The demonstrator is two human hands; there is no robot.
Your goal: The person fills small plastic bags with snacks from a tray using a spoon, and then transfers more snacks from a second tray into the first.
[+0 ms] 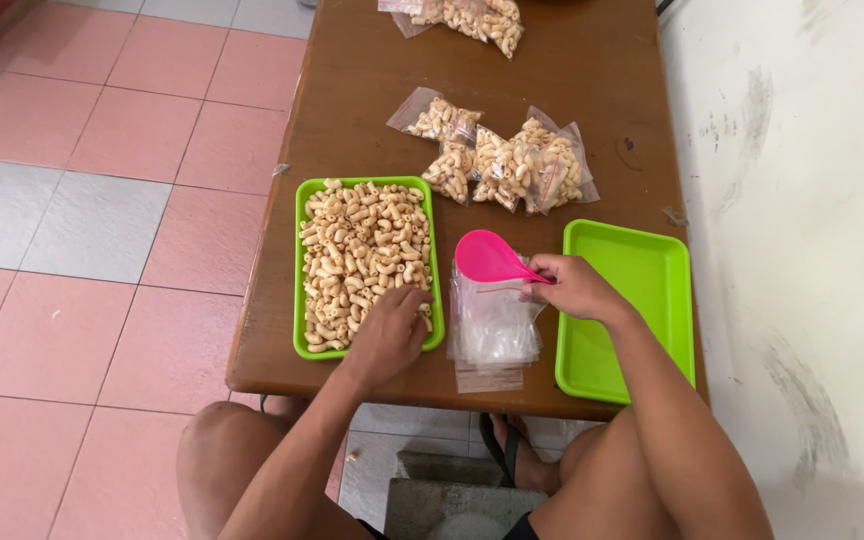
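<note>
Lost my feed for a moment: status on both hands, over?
Left hand in macaroni snacks on left green plastic tray. Right hand gripping pink plastic scoop above clear bag stack. Nothing blocking.

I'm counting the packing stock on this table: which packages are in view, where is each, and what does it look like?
Filled clear plastic bags of beige curled snacks: cluster at table middle, beyond the trays.
More filled clear bags: far table edge, partly cut off.
Stack of empty clear flat bags: between the two green trays, under the right hand with the pink scoop.
</note>
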